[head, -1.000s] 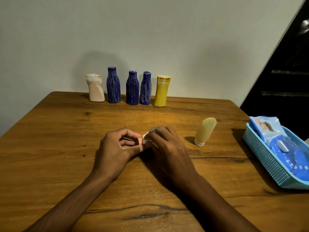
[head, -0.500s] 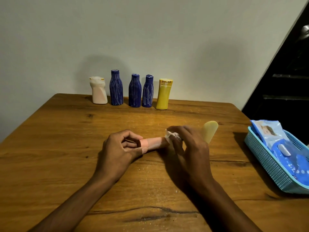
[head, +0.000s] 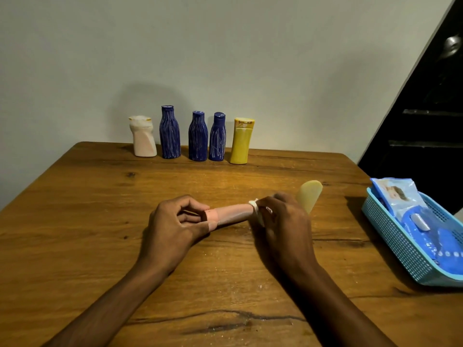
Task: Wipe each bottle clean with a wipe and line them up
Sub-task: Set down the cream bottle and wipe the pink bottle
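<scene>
Pink bottle and wipe show no readable writing.

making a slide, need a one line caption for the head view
Left hand holds a pink plastic tube while right hand wipes it with a white wipe.

The tube pinched in the fingers of the left hand is salmon pink, with a brighter pink cap end. The wipe pinched in the right hand is white. Just beyond the right fingers, a pale yellow tube shows. Well beyond both hands stand a cream-white bottle, three deep blue bottles streaked with thin pale lines, and a mustard yellow bottle. The desk is warm brown wood with dark grain. To the right of the right fingers, the basket is turquoise mesh; its packet is blue and white.
</scene>
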